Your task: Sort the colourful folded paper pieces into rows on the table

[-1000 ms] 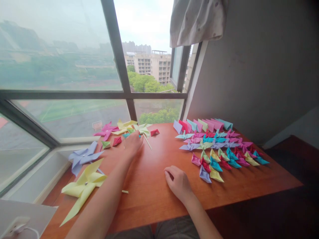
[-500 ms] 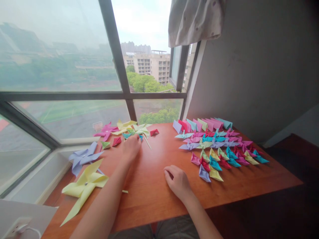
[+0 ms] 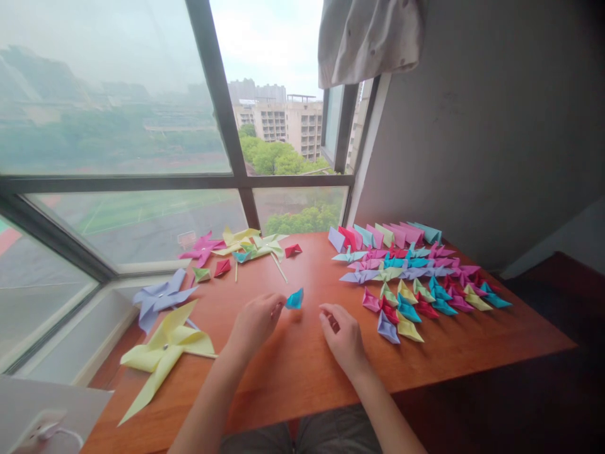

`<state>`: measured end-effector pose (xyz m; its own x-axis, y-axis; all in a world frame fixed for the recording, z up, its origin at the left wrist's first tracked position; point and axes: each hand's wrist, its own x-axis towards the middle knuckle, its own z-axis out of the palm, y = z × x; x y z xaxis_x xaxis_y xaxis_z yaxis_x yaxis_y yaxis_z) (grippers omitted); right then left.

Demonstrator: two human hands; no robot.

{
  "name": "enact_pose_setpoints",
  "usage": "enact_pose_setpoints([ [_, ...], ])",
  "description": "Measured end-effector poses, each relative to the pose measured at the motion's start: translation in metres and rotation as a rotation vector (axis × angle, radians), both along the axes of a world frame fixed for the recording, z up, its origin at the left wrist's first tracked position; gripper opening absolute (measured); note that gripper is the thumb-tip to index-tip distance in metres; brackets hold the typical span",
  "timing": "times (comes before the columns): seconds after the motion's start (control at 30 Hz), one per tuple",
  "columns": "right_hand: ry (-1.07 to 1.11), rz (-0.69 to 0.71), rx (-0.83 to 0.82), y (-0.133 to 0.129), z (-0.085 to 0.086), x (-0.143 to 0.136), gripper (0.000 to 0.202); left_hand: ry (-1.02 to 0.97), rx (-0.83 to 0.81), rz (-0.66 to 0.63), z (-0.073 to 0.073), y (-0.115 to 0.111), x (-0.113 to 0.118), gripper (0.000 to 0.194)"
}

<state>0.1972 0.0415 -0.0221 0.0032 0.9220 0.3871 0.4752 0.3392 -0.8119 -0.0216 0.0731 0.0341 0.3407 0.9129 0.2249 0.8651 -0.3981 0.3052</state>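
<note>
Left hand [image 3: 258, 320]: fingertips pinching one corner of a blue folded paper [image 3: 295, 299].
Right hand [image 3: 344, 335]: fingers curling loosely, gripping nothing visible.
Tabletop [image 3: 302, 372]: lying beneath the blue folded paper, between the hands.
Pinched corner: possibly creasing if squeezed hard, slipping if held lightly.

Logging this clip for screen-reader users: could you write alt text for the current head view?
The left hand holds a small blue paper piece over a reddish-brown table, with the empty right hand nearby. Paper pinwheels lie at left, rows of colorful folded shapes at right; a window is behind.
</note>
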Motion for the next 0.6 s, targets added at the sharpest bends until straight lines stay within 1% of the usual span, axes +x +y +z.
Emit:
enact_pose_setpoints([
  [0.13,-0.007,0.024,0.012,0.0,-0.001,0.0,0.024,-0.007,-0.022,-0.121,-0.006,-0.027,0.01,0.021],
  [0.23,-0.06,0.08,0.013,0.0,0.0,0.0,0.02,-0.039,-0.038,-0.175,-0.011,-0.039,0.016,0.022],
  [0.43,-0.1,0.115,0.034,-0.003,0.004,-0.001,0.022,-0.08,-0.047,-0.135,-0.026,-0.044,0.017,0.022],
  [0.6,-0.123,0.156,0.044,-0.005,0.004,-0.002,0.021,-0.194,-0.046,-0.096,-0.029,-0.042,0.016,0.021],
])
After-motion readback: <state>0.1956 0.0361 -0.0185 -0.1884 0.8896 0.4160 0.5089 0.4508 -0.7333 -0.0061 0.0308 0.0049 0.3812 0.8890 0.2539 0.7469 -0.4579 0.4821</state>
